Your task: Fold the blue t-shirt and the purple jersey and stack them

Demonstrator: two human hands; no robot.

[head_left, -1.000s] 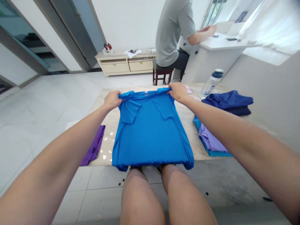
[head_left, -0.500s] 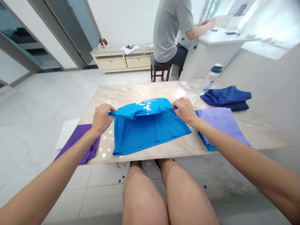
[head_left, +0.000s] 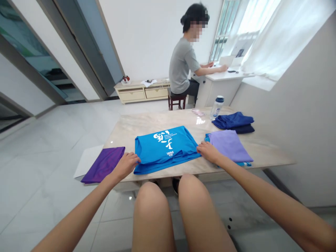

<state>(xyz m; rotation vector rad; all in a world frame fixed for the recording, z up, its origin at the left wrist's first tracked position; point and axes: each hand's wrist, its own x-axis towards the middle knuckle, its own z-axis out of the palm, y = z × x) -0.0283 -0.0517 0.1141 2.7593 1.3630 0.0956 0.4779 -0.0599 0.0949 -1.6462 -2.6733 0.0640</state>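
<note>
Folded blue shirt (head_left: 164, 148) lies at near edge of marble table (head_left: 136, 126), bare top beyond it. Left hand (head_left: 127, 165) pinches its near-left corner, right hand (head_left: 208, 151) fingers curled on right edge. Purple cloth (head_left: 103, 168) left, lilac stack (head_left: 229, 145) right, bottle (head_left: 217, 106) far-right.

We see both bare arms reaching forward from the lower corners, forearms converging slightly. Our left hand (head_left: 127, 164) lies palm down, knuckles up, fingers (head_left: 135, 159) curled loosely and pointing inward to the right. Our right hand (head_left: 208, 151) also lies palm down, fingers (head_left: 201, 147) stretched toward the left. The two hands sit level, well apart. Our bare knees rise between the arms below.
</note>
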